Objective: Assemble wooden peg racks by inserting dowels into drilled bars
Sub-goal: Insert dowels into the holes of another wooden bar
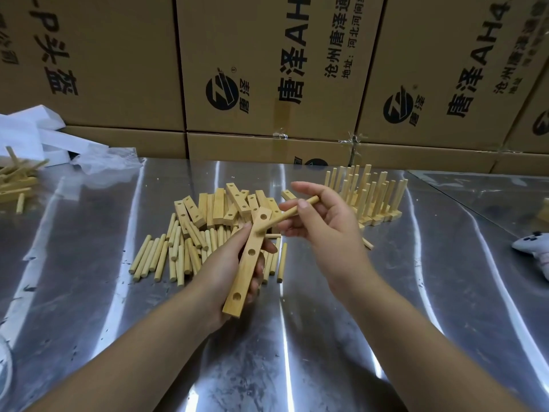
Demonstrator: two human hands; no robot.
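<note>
Mid-frame the left hand (pixel 234 263) is gripping a drilled bar (pixel 248 257) and the right hand (pixel 323 221) is pinching a dowel (pixel 286 215), tip touching the bar by its top hole (all three looking empty), so this rack's barely starting, with finished racks (pixel 368 197) standing right of centre and piles of spare bars (pixel 225 206) and loose dowels (pixel 172 254) waiting behind.

At the middle of the table (pixel 297 337), a heap of bars (pixel 219 206) with loose dowels (pixel 162 258) just before it and to its left; right of the heap, slightly behind, racks (pixel 371 197) with pegs upright. Nearer than the heap, a bar (pixel 248 260) in the left grip (pixel 228 263), touched near its far end by a dowel (pixel 286 215) in the right grip (pixel 323 218). Behind all, boxes (pixel 267 69) stacked along the table's back edge; far left, wrapping (pixel 26 132) behind a pile of sticks (pixel 15 179).
</note>
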